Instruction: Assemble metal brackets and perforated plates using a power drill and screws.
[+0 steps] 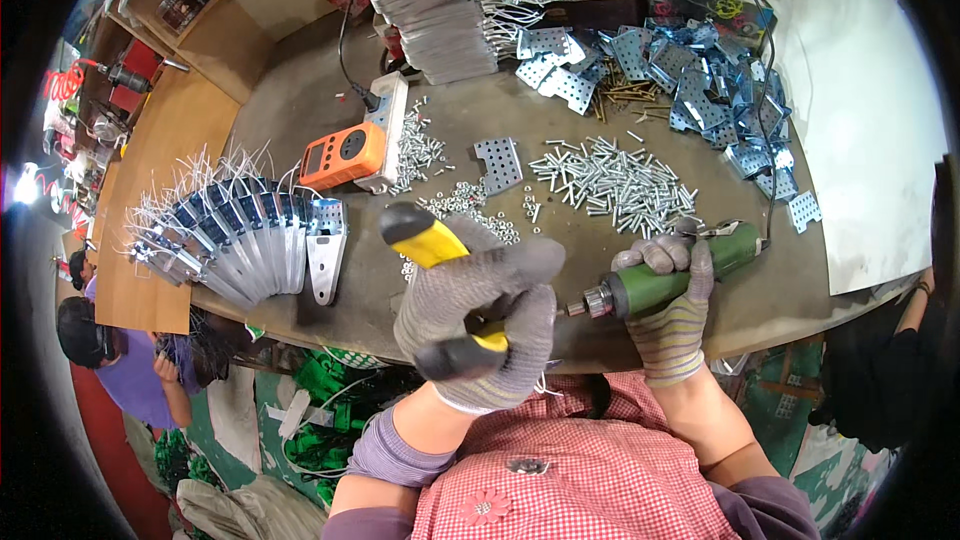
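Observation:
My left hand [432, 312], in a grey knit glove, is closed round a pair of pliers [442, 244] with yellow and black handles. The pliers' jaws are hidden by the glove. To its right, my gloved right hand [672, 325] grips a green electric screwdriver [655, 283], lying level over the table's near edge with its metal tip toward my left hand. Beyond the pliers lie loose nuts [465, 204]. A pile of screws [612, 180] is spread past the screwdriver. A single perforated metal plate [499, 165] sits between these piles.
Metal brackets with white wires [235, 235] fan out at the left. An orange meter [343, 156] rests against a power strip [391, 120]. Wired silver parts [425, 15] are stacked at the back, blue-grey plates [700, 90] heaped at right. A black cord [768, 155] runs to the screwdriver.

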The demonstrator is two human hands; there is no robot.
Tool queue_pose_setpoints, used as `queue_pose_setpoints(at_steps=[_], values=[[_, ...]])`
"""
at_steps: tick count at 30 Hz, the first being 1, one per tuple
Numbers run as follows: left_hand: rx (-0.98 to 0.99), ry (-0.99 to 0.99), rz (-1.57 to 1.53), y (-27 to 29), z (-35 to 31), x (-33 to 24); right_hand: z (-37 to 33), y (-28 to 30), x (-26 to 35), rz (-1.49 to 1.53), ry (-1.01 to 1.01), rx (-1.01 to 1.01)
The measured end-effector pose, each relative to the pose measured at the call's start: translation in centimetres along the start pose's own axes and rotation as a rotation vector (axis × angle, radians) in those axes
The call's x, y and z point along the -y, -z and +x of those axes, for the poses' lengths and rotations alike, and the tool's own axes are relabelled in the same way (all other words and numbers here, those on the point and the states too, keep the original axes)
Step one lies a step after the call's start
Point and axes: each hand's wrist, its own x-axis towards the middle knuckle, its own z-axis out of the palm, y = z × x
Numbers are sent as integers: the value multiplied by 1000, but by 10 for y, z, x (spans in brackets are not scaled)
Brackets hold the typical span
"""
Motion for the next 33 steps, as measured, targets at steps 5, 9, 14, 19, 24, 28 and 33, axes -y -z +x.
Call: queue_pose_setpoints(at_steps=[5, 9, 14, 19, 24, 28, 33], values=[[27, -71, 36, 0, 3, -3, 1, 0, 1, 10, -11, 18], [-7, -22, -3, 0, 2, -5, 2, 1, 1, 31, -4, -28], [-143, 43, -105, 0, -6, 3, -4, -13, 8, 2, -55, 172], [-113, 125, -77, 8, -6, 5, -11, -33, 11, -91, -5, 181], [-134, 152, -127, 7, -5, 2, -3, -15, 19, -11, -85, 246], [-100, 147, -18, 9, -5, 3, -3, -20, 13, 31, -74, 197], [-149, 97, -111, 3, -3, 6, 6, -12, 9, 28, -104, 365]])
